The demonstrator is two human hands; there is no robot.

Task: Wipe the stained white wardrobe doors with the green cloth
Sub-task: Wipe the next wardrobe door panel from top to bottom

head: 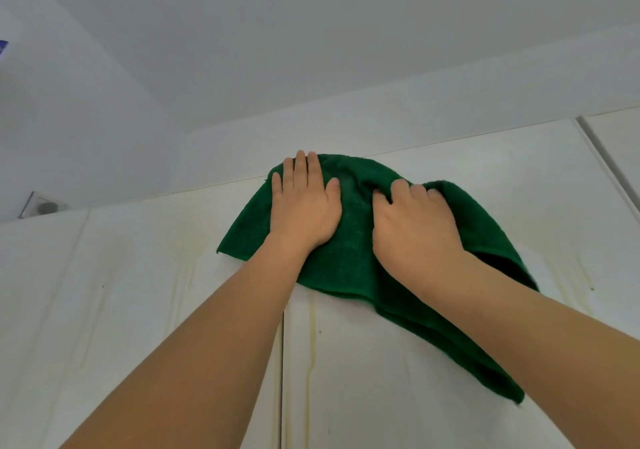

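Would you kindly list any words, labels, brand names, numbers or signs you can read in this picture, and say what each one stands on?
None can be read: the green cloth, the wardrobe doors, the wall socket and both hands show no lettering.
The blue scrap at the left edge is cut off; any print on it cannot be made out.

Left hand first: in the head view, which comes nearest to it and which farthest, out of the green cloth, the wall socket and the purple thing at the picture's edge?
1. Green cloth: directly under the left hand, whose flat fingers press it to the wardrobe door.
2. Wall socket: off to the left, on the side wall above the wardrobe top.
3. Purple thing: farthest, high at the left edge.
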